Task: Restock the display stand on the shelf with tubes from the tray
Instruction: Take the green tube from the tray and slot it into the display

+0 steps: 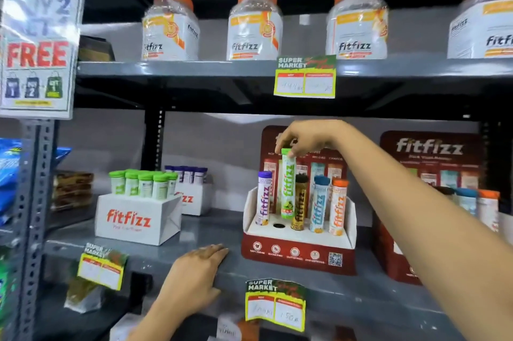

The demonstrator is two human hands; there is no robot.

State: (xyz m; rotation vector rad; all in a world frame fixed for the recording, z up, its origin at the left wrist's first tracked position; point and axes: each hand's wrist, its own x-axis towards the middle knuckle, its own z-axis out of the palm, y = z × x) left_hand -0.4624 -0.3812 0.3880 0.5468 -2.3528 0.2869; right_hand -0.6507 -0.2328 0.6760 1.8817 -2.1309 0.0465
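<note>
Pinching the cap of the green tube (pixel 287 183), the right hand (pixel 308 136) held it just above the display stand (pixel 298 253), over the one empty hole (pixel 279 225). Keeping it upright and lowering it straight would probably seat it without knocking the neighbouring tubes. The left hand (pixel 198 265) lay flat and empty on the grey shelf (pixel 211 229), near the white tray (pixel 137 220) of green-capped tubes.

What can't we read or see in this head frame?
- Price tag digits: blurred handwriting.
- Green tube cap: covered by right hand.
- Second display stand: partly behind the right forearm, cut by the frame edge.
- Promo sign top lines: glare.
</note>
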